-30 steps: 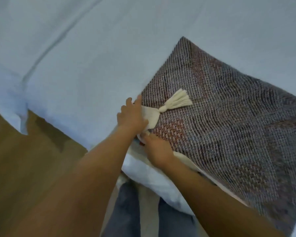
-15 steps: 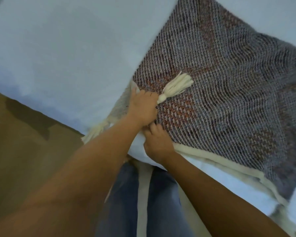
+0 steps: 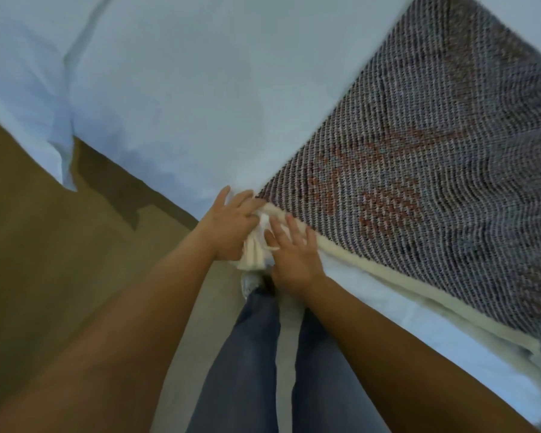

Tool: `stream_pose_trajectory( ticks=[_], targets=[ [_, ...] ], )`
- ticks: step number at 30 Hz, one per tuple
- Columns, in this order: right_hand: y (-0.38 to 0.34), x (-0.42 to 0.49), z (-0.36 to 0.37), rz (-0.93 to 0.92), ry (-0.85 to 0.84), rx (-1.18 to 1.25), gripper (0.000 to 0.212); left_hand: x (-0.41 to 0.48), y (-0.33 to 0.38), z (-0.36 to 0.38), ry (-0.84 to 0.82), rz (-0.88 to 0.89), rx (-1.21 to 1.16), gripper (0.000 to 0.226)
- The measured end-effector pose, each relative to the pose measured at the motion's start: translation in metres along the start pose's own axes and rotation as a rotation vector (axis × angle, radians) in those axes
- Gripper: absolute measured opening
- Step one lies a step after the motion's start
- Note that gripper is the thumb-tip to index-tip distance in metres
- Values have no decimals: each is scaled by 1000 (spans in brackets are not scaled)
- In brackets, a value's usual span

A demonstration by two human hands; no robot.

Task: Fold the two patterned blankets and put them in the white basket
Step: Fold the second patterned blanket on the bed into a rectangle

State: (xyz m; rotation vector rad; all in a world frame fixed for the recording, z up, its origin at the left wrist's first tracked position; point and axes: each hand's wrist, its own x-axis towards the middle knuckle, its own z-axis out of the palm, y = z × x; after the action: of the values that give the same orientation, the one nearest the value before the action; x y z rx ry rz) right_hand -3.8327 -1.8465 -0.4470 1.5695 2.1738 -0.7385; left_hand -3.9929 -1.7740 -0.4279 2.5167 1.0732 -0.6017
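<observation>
Head view: one patterned blanket (image 3: 419, 170) lies on the bed (image 3: 185, 89). At the blanket's near corner, two hands meet: the left hand (image 3: 228, 226) grips the cream tassels (image 3: 253, 251), and the right hand (image 3: 294, 248) presses flat, fingers spread, beside them.

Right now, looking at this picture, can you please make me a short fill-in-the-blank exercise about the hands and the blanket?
1. Both hands meet at one ____ of the patterned blanket.
2. The blanket lies on a light ____ sheet.
3. The cream tassels hang between the left hand and the ____ hand.
4. The floor is ____.

Missing words: corner; blue; right; brown
</observation>
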Motion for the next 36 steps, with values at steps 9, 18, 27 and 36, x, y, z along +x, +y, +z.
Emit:
stream_pose_trajectory(
  ticks=[9, 18, 27, 36],
  targets=[
    [19, -19, -18, -101, 172, 167, 65, 0, 8, -34, 146, 69, -184, 89],
    [113, -84, -7, 221, 324, 199, 58, 88, 108, -99, 202, 87, -299, 64],
    [280, -204, 37, 719, 500, 381, 55, 189, 287, -115, -16, 222, -215, 25],
    [350, -331, 120, 807, 273, 504, 87, 249, 490, -110, -89, 428, 58, 47]
  ],
)
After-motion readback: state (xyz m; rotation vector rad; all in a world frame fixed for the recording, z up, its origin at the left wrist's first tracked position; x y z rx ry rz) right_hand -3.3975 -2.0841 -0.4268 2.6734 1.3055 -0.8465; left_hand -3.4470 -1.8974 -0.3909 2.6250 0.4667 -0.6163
